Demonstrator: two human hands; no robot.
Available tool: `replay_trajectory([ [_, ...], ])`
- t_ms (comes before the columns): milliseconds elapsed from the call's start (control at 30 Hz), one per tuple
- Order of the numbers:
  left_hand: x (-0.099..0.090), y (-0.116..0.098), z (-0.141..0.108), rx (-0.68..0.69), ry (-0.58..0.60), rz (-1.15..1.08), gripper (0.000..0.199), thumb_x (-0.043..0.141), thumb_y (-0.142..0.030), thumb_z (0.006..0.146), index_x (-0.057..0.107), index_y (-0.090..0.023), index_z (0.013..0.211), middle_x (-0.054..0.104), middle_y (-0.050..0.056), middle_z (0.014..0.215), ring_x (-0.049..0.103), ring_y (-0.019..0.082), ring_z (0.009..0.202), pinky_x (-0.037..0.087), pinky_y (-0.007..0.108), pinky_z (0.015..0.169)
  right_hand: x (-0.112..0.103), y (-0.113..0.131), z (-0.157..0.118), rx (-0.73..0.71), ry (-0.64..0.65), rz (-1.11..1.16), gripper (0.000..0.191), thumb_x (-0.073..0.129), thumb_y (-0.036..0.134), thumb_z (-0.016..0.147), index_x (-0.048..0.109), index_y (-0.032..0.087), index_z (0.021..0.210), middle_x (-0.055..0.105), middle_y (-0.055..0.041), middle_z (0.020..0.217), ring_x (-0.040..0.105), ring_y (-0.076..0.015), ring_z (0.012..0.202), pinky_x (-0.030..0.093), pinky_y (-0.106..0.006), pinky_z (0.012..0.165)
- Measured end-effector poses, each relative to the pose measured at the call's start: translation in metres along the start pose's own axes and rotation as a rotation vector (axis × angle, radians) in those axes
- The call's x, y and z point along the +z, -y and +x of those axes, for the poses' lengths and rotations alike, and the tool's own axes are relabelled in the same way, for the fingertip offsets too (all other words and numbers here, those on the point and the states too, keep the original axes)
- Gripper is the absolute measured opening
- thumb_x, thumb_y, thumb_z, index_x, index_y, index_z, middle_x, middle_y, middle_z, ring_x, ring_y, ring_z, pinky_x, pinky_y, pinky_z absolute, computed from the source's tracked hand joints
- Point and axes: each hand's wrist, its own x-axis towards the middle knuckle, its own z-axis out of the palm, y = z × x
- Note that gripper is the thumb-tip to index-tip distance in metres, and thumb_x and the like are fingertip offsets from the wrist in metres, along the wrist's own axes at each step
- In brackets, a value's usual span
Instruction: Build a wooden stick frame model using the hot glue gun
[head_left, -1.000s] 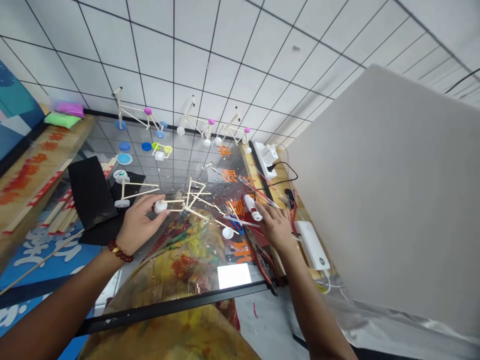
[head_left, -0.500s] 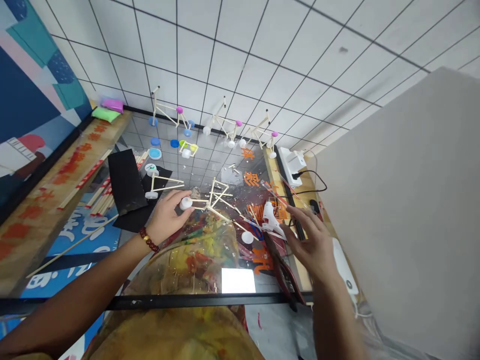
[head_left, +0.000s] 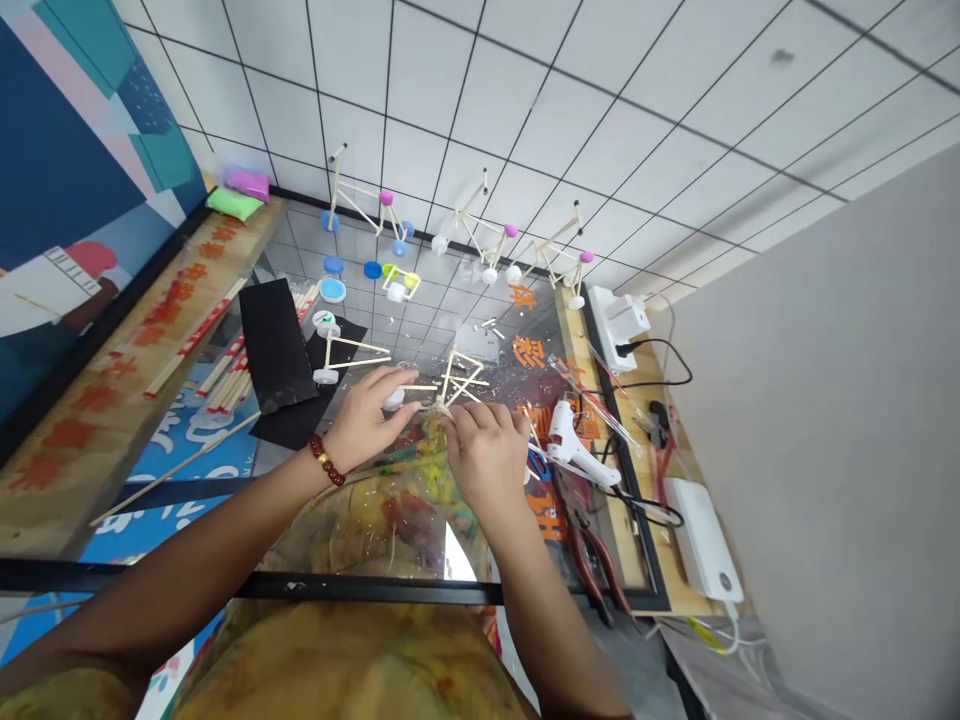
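Observation:
A stick frame (head_left: pixel 463 372) made of thin pale wooden sticks lies on the glass tabletop, between and just beyond my hands. My left hand (head_left: pixel 369 420), with a red bead bracelet at the wrist, pinches a white round wheel (head_left: pixel 394 399) at the frame's left end. My right hand (head_left: pixel 487 450) is closed at the frame's near joint, its fingertips on the sticks there. Part of the frame is hidden under the right fingers. The white glue gun (head_left: pixel 577 450) lies to the right of my right hand.
Red-handled pliers (head_left: pixel 592 560) lie at the front right, a power strip (head_left: pixel 619 325) at the back right. Small stick models with pink tops (head_left: pixel 385 198) stand along the back edge. Black sheets (head_left: pixel 277 345) and bundled sticks (head_left: pixel 225 385) lie left.
My right hand has moved left from beside the glue gun to the frame and closed on its sticks. My left hand still holds the wheel. The whole view has shifted slightly.

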Motion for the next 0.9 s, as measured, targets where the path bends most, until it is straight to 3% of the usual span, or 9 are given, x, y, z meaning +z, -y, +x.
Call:
replay_trajectory([
  [233, 0.0007, 0.0007, 0.0001, 0.032, 0.023, -0.036, 0.023, 0.055, -0.027, 0.096, 0.07, -0.019, 0.112, 0.071, 0.009, 0.112, 0.067, 0.021, 0.109, 0.054, 0.034, 0.098, 0.0058, -0.0041, 0.001, -0.013, -0.023, -0.018, 0.012, 0.056, 0.022, 0.098, 0.068, 0.023, 0.097, 0.068, -0.0048, 0.077, 0.049, -0.0237, 0.08, 0.025, -0.039, 0.076],
  [900, 0.0027, 0.0006, 0.001, 0.147, -0.048, -0.028, 0.019, 0.057, -0.022, 0.097, 0.074, -0.019, 0.103, 0.073, 0.007, 0.099, 0.068, 0.018, 0.095, 0.054, 0.03, 0.086, 0.0034, -0.0002, 0.0031, 0.053, 0.088, -0.08, 0.012, 0.06, 0.022, 0.095, 0.073, 0.022, 0.096, 0.075, -0.0041, 0.084, 0.054, -0.0206, 0.082, 0.023, -0.038, 0.081],
])
